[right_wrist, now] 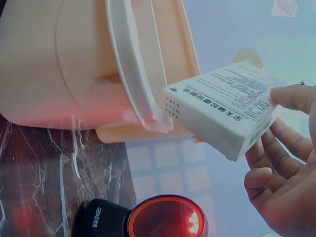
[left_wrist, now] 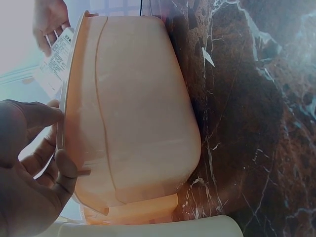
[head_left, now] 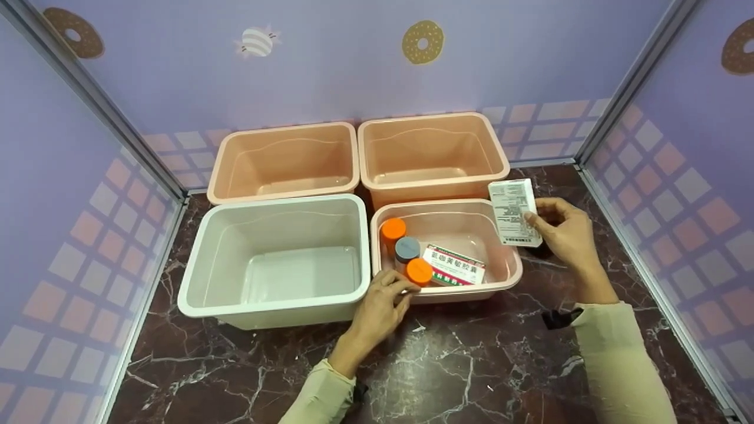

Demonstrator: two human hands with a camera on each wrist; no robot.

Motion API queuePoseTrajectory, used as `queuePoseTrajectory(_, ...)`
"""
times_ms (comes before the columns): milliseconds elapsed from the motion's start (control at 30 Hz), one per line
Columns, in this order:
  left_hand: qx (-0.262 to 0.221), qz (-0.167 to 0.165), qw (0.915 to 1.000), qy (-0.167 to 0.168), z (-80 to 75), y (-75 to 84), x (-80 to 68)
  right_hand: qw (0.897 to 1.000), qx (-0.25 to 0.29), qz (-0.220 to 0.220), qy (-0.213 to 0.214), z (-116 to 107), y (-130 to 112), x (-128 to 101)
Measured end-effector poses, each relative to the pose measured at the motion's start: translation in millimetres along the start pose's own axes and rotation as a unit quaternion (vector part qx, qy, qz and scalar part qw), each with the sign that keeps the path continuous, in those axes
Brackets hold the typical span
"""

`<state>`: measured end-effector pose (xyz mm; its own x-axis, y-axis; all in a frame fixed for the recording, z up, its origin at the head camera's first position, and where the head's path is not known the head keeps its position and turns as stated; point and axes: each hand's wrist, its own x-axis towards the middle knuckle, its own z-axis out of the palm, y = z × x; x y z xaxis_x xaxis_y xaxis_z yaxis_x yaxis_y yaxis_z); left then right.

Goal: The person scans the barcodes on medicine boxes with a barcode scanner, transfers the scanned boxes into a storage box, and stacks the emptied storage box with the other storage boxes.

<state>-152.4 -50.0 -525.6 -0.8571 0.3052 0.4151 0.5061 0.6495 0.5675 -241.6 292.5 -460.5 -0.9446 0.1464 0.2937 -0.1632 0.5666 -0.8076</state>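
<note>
My right hand pinches one white box beside the small pink bin; my left hand's grip curls on its rim. Inside: three bottles, one carton.

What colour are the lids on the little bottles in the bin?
Two orange lids and one grey lid, clearest in the head view.
</note>
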Motion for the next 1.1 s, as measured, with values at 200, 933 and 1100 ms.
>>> queuePoseTrajectory(200,-0.002,-0.001,1.0,-0.002,-0.6,0.4,0.4,1.0,0.011,0.009,0.02,-14,-16,-8)
queuePoseTrajectory(933,-0.002,0.004,1.0,0.002,0.9,-0.5,0.4,0.992,-0.047,0.054,0.104,-25,34,-17)
queuePoseTrajectory(1100,0.0,0.002,1.0,0.003,0.4,-0.6,-0.5,0.991,-0.063,0.049,0.112,-23,40,-18)
